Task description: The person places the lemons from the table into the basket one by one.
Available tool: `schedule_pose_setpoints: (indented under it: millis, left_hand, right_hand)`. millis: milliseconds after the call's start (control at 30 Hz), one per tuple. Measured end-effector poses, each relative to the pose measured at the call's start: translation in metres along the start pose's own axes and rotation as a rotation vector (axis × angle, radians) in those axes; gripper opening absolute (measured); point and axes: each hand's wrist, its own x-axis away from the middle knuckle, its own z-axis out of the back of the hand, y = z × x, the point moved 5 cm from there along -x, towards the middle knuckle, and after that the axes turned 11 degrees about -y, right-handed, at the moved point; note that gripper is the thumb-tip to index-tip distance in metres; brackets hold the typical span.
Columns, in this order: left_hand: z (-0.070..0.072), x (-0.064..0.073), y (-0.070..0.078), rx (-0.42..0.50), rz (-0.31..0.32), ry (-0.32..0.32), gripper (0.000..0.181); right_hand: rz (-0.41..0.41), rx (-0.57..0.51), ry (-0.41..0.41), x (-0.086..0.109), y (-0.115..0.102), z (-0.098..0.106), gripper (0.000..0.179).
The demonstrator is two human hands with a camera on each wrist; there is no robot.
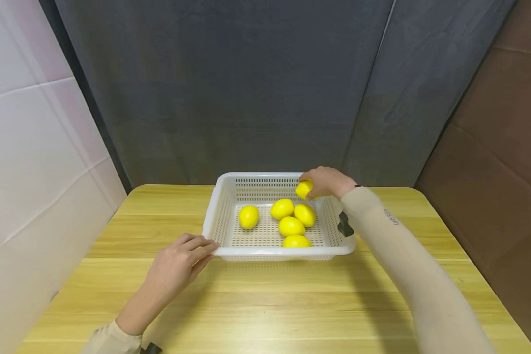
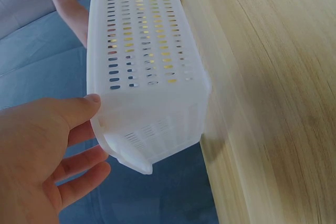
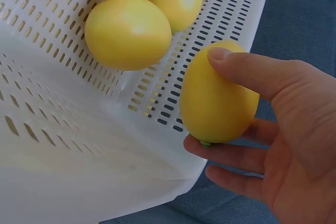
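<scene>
A white plastic basket [image 1: 223, 206] with slotted walls holds several yellow lemons [image 1: 292, 226]. My left hand [image 1: 183, 258] grips its near left corner; in the left wrist view the thumb [image 2: 92, 99] lies on the rim and the other fingers reach behind it. At the far right part of the basket, my right hand [image 1: 329, 182] holds a lemon [image 3: 215, 98] close to the back wall. The right wrist view shows the thumb on top of that lemon and fingers under its lower end, where a small green stem tip sticks out.
The basket stands on a light wooden table [image 1: 265, 305] near its back edge. Behind hangs a dark grey curtain [image 1: 248, 98], with a white panel [image 1: 35, 123] at left and a brown one [image 1: 504, 147] at right. One lemon [image 1: 249, 217] lies apart in the basket's left half.
</scene>
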Motion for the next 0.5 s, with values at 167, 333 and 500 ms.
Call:
schedule_pose_setpoints:
  millis: [167,333,500]
  left_hand:
    - [0.0009,-0.0004,0.0006,0.0,-0.001,0.002,0.031]
    - [0.0014,-0.0013,0.0008,0.005,-0.002,0.01,0.031]
    - [0.0017,-0.002,0.0012,0.008,-0.006,0.015,0.031]
  right_hand:
    - [-0.006,-0.006,-0.01,0.0006,-0.0006,0.0004,0.058]
    - [-0.011,-0.012,-0.012,-0.0011,0.0001,0.0011,0.054]
    - [-0.009,-0.007,-0.017,-0.0021,-0.0001,-0.0003,0.053]
